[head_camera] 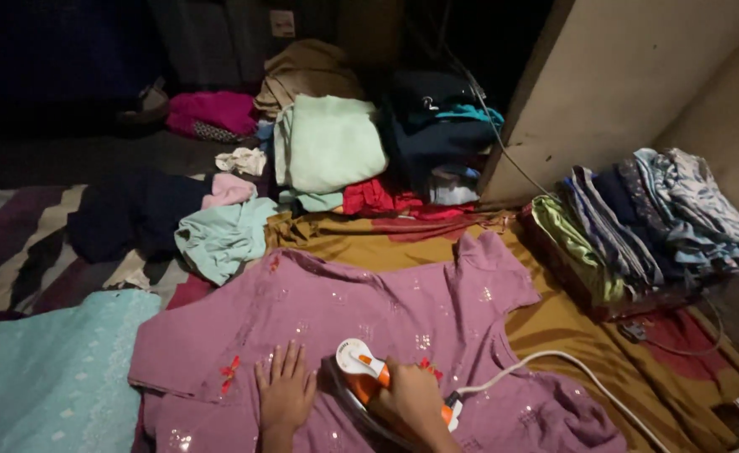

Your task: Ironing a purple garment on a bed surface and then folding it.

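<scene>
Head view | left hand (286, 393) flat, fingers spread, pressing pink garment (386, 310) at near centre | right hand (411, 398) clenched on orange-white iron (359, 367) handle, iron resting on garment | folded stack (646, 226) far right | white cord (554, 361) trailing right

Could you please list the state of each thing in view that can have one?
Pink garment: spread flat, under both hands.
Iron: on the garment, gripped.
Right hand: closed on the iron's handle.
Left hand: flat, fingers spread, on the garment.
Cord: attached, trailing right.
Stack: folded.
Heap: unfolded, piled.
</scene>
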